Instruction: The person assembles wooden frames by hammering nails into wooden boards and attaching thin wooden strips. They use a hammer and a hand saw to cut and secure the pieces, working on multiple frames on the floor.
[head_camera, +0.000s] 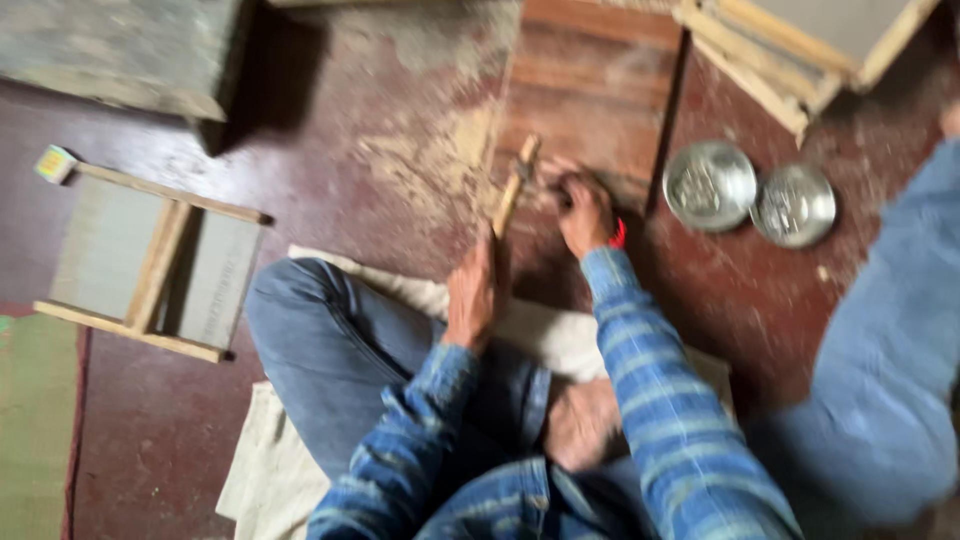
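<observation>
Left hand (470, 295) gripping hammer (512, 190) handle, right hand (585, 212) pinched closed on wooden board (590, 100), contents indiscernible, two metal bowls (750, 195) nearby

Head cam – looks steeply down, close (blurred) – floor (160, 440).

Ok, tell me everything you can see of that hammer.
The hammer has a pale wooden handle and a small head, too blurred to detail. It slants up and to the right over the wooden board. The left hand grips the handle's lower end; the head is close beside the right hand, contact unclear.
</observation>
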